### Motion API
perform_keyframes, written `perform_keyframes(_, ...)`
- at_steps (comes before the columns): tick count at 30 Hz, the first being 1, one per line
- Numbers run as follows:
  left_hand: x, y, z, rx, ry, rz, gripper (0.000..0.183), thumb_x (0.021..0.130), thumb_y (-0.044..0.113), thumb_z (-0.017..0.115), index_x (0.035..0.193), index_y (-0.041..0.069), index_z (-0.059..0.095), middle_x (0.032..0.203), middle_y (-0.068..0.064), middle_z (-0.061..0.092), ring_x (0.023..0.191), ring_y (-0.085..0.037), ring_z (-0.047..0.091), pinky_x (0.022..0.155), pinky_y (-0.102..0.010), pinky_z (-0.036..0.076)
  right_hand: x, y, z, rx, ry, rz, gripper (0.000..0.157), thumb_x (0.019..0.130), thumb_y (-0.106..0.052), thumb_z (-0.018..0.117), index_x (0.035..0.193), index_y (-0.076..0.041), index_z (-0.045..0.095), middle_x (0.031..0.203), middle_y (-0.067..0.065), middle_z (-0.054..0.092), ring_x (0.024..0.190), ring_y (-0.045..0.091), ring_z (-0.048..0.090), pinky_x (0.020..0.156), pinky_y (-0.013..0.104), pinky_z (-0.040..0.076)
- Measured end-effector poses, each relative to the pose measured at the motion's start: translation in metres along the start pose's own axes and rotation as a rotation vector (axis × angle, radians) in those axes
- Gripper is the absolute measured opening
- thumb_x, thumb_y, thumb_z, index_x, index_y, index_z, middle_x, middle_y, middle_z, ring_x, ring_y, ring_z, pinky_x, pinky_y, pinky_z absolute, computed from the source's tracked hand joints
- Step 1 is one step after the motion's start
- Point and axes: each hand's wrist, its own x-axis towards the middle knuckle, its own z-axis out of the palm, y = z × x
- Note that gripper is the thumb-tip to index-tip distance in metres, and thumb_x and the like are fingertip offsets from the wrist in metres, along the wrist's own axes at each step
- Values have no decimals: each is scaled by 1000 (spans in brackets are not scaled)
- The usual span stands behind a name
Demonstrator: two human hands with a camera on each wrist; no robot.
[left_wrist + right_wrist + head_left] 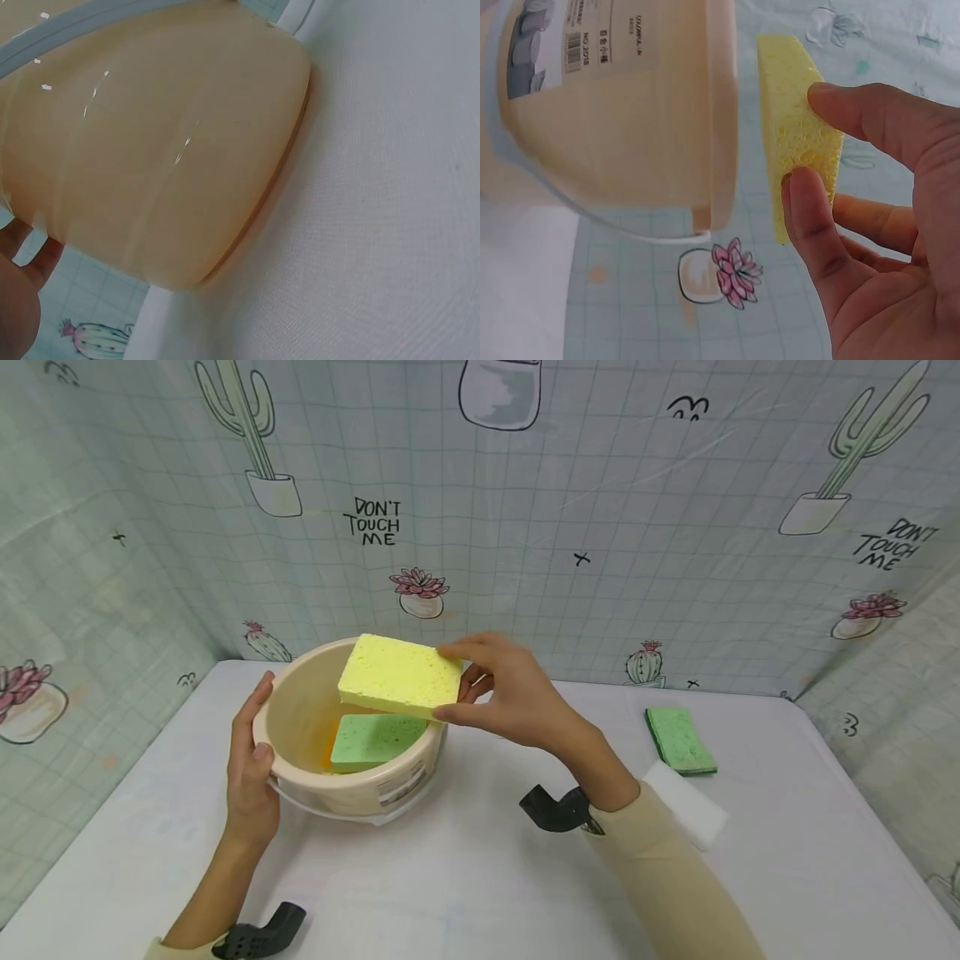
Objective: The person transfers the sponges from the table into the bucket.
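Note:
A yellow sponge (397, 672) is tilted above the mouth of a cream bucket (300, 710). My right hand (517, 693) pinches the sponge's right end between thumb and fingers; in the right wrist view the sponge (791, 112) stands just off the bucket's rim. Inside the bucket lies a green sponge (375, 739), with something orange (328, 747) partly showing beside it. My left hand (251, 768) rests against the bucket's left side, its fingers extended along the outer wall. In the left wrist view, fingertips (49, 259) touch that wall.
On the right of the white table (480, 877) lie a green sponge with a dark underside (681, 739) and a white block (686, 802). The bucket's pale handle (375, 817) hangs down at its front. A printed cloth (525, 527) stands behind the table.

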Motion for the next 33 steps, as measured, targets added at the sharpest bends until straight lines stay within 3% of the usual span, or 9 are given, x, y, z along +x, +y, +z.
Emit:
perform_keyframes(16,0,0,0,19,6,-6,58,94,27,43,148,6,32,155,-10,22,139,-25,21,112,-28,20,19,-10,26,-48,-141,33,63,73,-14,83,129,0,57,122,9,51,75,9,61,67,18,52)
perform_keyframes(25,1,0,-1,15,-2,1,57,95,25,42,148,6,32,156,-11,21,139,-26,20,112,-29,20,28,-20,33,-229,-237,38,62,75,-20,82,128,-1,57,124,7,50,80,7,56,69,14,48)
perform_keyframes(33,1,0,-2,29,-13,2,58,94,24,41,148,5,30,156,-11,20,140,-26,20,112,-30,20,28,-22,33,-183,-300,43,63,74,-19,82,130,-3,56,122,6,50,81,8,56,70,16,48)
